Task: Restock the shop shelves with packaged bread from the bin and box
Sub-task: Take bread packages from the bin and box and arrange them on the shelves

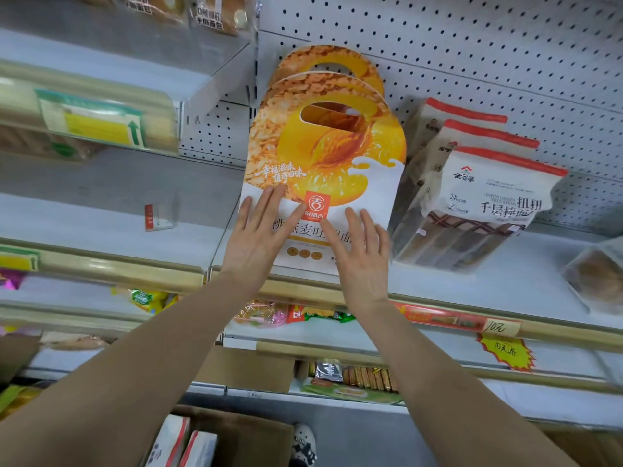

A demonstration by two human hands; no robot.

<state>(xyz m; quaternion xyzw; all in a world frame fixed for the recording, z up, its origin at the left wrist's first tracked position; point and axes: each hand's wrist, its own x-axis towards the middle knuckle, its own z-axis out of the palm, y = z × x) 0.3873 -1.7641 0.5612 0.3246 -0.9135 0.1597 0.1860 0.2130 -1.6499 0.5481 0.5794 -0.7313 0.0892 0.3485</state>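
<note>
Oat toast bread box (323,163) stood on shelf (505,281), lower front under both palms. Left hand (259,237) and right hand (364,261) lay flat against it, fingers spread straight, side by side.

Two bread cartons standing upright on the white metal shop shelf (488,288), bagged loaves beside them.

The front orange-and-white cardboard bread carton (323,170), with an arched top and a cut-out handle, stands at the shelf's front edge facing outward. An identical second carton (320,59) stands directly behind it, with only its arch showing. The left hand (259,237) and right hand (364,261) lie flat with straight fingers on the front carton's white lower face. Just to the right, three white plastic bread bags with red top strips (488,203) lean back in a row, one behind another. Lower down, a brown cardboard box (242,433) on the floor holds more white-and-red bread packs (170,439).
</note>
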